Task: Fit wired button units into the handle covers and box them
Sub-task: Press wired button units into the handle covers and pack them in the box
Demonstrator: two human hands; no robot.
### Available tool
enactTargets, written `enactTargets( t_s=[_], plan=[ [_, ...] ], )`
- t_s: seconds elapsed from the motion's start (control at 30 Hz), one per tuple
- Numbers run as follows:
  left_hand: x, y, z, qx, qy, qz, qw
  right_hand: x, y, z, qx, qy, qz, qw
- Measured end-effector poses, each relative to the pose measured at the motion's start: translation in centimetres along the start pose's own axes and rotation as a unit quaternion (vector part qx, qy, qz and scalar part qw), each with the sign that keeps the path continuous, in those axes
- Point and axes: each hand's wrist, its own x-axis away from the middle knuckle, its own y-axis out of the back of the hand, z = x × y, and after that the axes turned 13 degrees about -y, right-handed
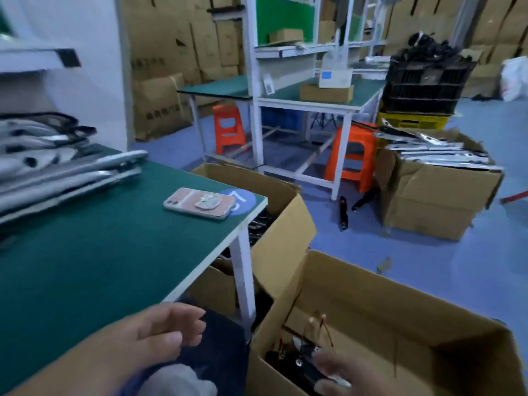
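An open cardboard box (380,298) stands on the floor at my lower right. In its near corner lie black wired button units (297,352), their thin wires (317,321) sticking up. My right hand (345,374) reaches into that corner, and its finger and thumb pinch a black part with a shiny end; blur hides the details. Over my lap, just below the table edge, my left hand (165,327) hovers with relaxed fingers and holds nothing. Silver handle covers (71,172) are stacked at the far left of the green table (100,252).
A pink phone (200,206) lies near the table's right corner. A second open box (285,224) with dark parts sits beside the table leg. Farther right, another carton (428,195) holds silver covers. Orange stools (353,164), workbenches and black crates (425,84) stand beyond.
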Motion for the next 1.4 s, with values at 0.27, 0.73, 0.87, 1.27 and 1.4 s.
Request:
enactTargets(
  t_s=[0.27,0.73,0.87,1.27,1.4],
  plan=[
    [14.5,13.3,-0.6,0.049,-0.153,-0.341,0.926,-7.0,0.2,21.7,0.059,0.230,-0.106,0.966],
    [26.8,20.3,5.9,-0.050,-0.073,-0.725,0.683,-21.3,-21.3,45.9,0.237,0.394,-0.197,0.866],
    [26.9,21.0,5.7,-0.002,-0.077,-0.729,0.680,-24.3,-22.6,47.6,0.263,0.271,-0.178,0.909],
    [26.4,20.6,4.3,-0.183,-0.010,-0.749,0.636,-22.8,-18.5,47.4,0.121,0.352,-0.094,0.923],
    [26.5,21.1,4.2,-0.121,-0.016,-0.758,0.641,-21.0,-18.2,47.3,-0.006,0.304,0.056,0.951]
  ],
)
